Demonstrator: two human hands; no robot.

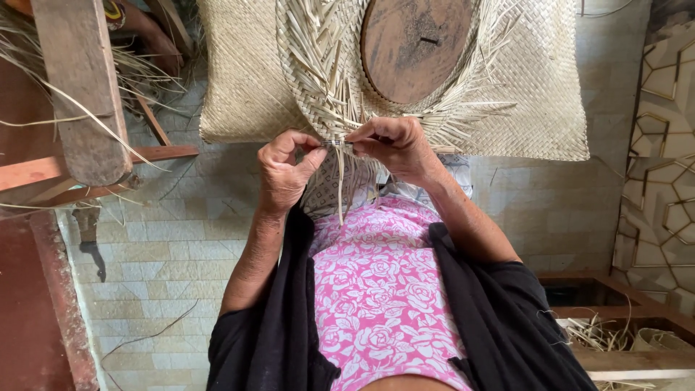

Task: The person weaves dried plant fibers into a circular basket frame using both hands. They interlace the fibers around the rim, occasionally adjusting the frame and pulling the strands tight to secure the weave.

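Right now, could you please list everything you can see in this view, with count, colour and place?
woven straw piece: one, pale tan, top centre, loose strips along its edge
round wooden block: one, brown, inside the weave
woven mat: one, tan, on the floor beneath
wooden frame: one, reddish brown, left
tiled floor: beige
loose straw: pale, lower right
floral cloth: pink and white, on the lap
left hand: pinching a strip
right hand: pinching strips at the weave's edge
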